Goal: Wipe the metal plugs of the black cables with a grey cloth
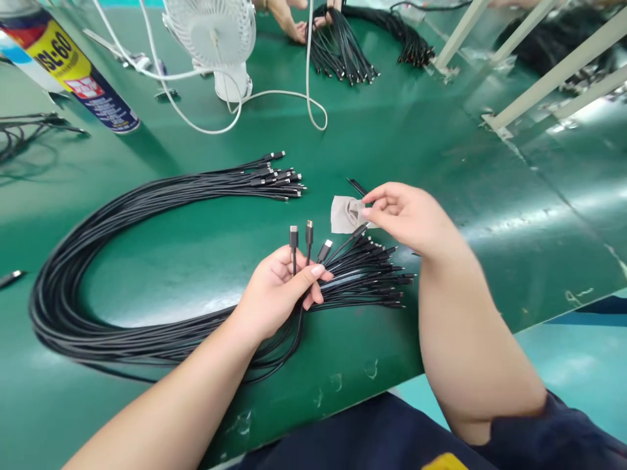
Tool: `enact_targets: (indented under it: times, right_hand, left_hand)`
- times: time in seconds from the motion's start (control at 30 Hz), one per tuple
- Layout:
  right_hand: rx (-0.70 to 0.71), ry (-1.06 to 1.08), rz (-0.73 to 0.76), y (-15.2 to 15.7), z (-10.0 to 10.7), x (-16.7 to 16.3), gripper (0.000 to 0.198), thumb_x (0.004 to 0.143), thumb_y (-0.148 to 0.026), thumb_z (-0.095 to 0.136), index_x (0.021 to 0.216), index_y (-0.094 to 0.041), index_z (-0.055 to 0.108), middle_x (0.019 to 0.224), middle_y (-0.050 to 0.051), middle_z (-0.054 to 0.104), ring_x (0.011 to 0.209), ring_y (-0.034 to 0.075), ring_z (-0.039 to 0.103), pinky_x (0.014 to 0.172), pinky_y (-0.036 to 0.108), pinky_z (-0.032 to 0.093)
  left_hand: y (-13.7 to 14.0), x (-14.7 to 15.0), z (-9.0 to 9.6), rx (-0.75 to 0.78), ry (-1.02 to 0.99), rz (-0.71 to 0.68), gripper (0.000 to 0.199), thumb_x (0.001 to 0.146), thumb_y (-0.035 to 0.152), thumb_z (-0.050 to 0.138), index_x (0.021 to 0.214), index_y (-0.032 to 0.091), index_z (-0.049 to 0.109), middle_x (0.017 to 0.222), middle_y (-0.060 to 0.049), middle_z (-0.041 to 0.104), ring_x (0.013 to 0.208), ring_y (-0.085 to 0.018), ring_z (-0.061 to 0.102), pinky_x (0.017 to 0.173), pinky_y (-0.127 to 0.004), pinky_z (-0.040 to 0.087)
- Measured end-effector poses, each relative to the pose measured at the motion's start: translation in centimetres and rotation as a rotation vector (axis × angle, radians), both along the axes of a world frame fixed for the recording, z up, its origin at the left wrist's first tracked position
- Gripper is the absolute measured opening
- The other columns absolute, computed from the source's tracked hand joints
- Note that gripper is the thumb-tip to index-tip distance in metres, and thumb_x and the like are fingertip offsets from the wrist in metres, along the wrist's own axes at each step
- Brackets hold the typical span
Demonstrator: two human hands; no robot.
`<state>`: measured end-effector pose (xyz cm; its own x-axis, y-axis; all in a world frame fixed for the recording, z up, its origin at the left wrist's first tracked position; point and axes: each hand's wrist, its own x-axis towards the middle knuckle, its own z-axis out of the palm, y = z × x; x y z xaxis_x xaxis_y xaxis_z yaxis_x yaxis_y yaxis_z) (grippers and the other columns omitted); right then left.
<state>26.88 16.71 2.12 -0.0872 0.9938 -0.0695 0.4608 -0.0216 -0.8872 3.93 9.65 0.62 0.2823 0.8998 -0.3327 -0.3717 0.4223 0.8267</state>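
The can point(73, 73) reads "SL-60" after one unclear letter.

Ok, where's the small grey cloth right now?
In the head view, the small grey cloth is just right of centre, at the fingertips of the right hand and directly beyond the fanned-out cable ends.

Before me, a glossy green desk point(416, 137), scuffed along the edge nearest me. White glare point(582, 121) on its right side. Cream posts point(558, 79) stand on it, upper right. Turquoise floor point(578, 352) below, to my right.
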Motion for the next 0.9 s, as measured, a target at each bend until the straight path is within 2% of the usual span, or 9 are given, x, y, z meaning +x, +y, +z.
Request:
enact_targets:
  times: [0.1, 0.2, 0.27, 0.37, 0.5, 0.6, 0.67, 0.83, 0.9]
  right_hand:
    - [0.074, -0.326, -0.029, 2.2, -2.7, -0.7, 0.021, 0.071, -0.03, 0.077, 0.086, -0.017, 0.068, 0.069, -0.001, 0.062, 0.059, 0.012, 0.052, 0.057, 0.027, 0.038]
    - [0.139, -0.499, -0.003, 2.4, -3.2, -1.1, 0.008, 0.073, -0.026, 0.072, 0.075, -0.018, 0.069, 0.073, 0.002, 0.066, 0.067, 0.017, 0.057, 0.063, 0.031, 0.04]
    - [0.254, -0.453, -0.035, 2.0, -2.6, -1.1, 0.012, 0.08, -0.028, 0.065, 0.077, -0.019, 0.072, 0.079, 0.005, 0.068, 0.073, 0.02, 0.061, 0.068, 0.033, 0.043]
    - [0.348, -0.202, -0.062, 1.4, -1.4, -1.1, 0.028, 0.091, -0.04, 0.056, 0.092, -0.019, 0.075, 0.087, 0.008, 0.07, 0.076, 0.021, 0.062, 0.067, 0.033, 0.046]
    - [0.286, 0.078, 0.046, 0.2, -0.3, -1.6, 0.035, 0.094, -0.049, 0.055, 0.096, -0.02, 0.074, 0.089, 0.007, 0.07, 0.074, 0.018, 0.061, 0.064, 0.031, 0.046]
    - [0.231, 0.113, 0.267, -0.9, 0.3, -2.9, 0.028, 0.092, -0.043, 0.061, 0.088, -0.018, 0.073, 0.089, 0.006, 0.068, 0.083, 0.018, 0.062, 0.077, 0.032, 0.049]
    - [0.164, 0.12, 0.35, -1.4, 0.5, -4.1, 0.023, 0.087, -0.04, 0.067, 0.086, -0.018, 0.072, 0.086, 0.004, 0.067, 0.079, 0.017, 0.062, 0.075, 0.03, 0.049]
    - [-0.08, 0.247, 0.294, -1.7, 0.2, -6.0, 0.026, 0.076, -0.039, 0.074, 0.082, -0.017, 0.061, 0.077, 0.001, 0.065, 0.071, 0.013, 0.06, 0.067, 0.027, 0.047]
    - [-0.166, 0.252, 0.26, -1.5, -0.1, -6.1, 0.032, 0.071, -0.041, 0.078, 0.079, -0.017, 0.057, 0.076, 0.001, 0.065, 0.069, 0.013, 0.059, 0.067, 0.028, 0.047]
  left_hand:
    - [0.0, 0.1, -0.1, 0.002, 0.008, 0.008, 0.046, 0.065, 0.041, 0.086, 0.07, 0.017, 0.047, 0.067, -0.002, 0.072, 0.042, -0.008, 0.057, 0.038, -0.016, 0.041]
    - [0.0, 0.3, -0.4, 0.021, 0.059, 0.001, 0.042, 0.068, 0.039, 0.082, 0.07, 0.017, 0.047, 0.068, -0.003, 0.072, 0.041, -0.008, 0.057, 0.038, -0.016, 0.04]
    - [0.1, 0.5, -0.5, 0.04, 0.099, 0.005, 0.038, 0.069, 0.037, 0.08, 0.07, 0.018, 0.047, 0.069, -0.004, 0.072, 0.04, -0.008, 0.056, 0.037, -0.016, 0.038]
    - [0.2, 0.9, -0.9, 0.052, 0.16, 0.018, 0.036, 0.068, 0.035, 0.077, 0.07, 0.019, 0.045, 0.071, -0.005, 0.073, 0.037, -0.007, 0.053, 0.035, -0.016, 0.034]
    - [0.4, 1.4, -1.7, 0.08, 0.272, -0.032, 0.031, 0.07, 0.034, 0.072, 0.071, 0.019, 0.044, 0.078, -0.007, 0.074, 0.037, -0.006, 0.052, 0.036, -0.016, 0.03]
    - [0.5, 1.5, -2.1, 0.127, 0.331, -0.037, 0.031, 0.07, 0.036, 0.071, 0.071, 0.019, 0.045, 0.072, -0.005, 0.071, 0.037, -0.007, 0.051, 0.037, -0.017, 0.029]
    - [0.5, 1.5, -2.1, 0.146, 0.341, -0.023, 0.032, 0.068, 0.038, 0.071, 0.069, 0.019, 0.046, 0.065, -0.003, 0.068, 0.037, -0.008, 0.051, 0.037, -0.017, 0.028]
    - [0.5, 1.2, -1.9, 0.164, 0.356, -0.037, 0.032, 0.066, 0.043, 0.07, 0.068, 0.02, 0.047, 0.044, 0.006, 0.051, 0.033, -0.007, 0.044, 0.036, -0.017, 0.023]
    - [0.5, 1.2, -2.0, 0.177, 0.373, -0.048, 0.033, 0.068, 0.045, 0.069, 0.069, 0.02, 0.047, 0.042, 0.006, 0.051, 0.032, -0.006, 0.04, 0.036, -0.017, 0.023]
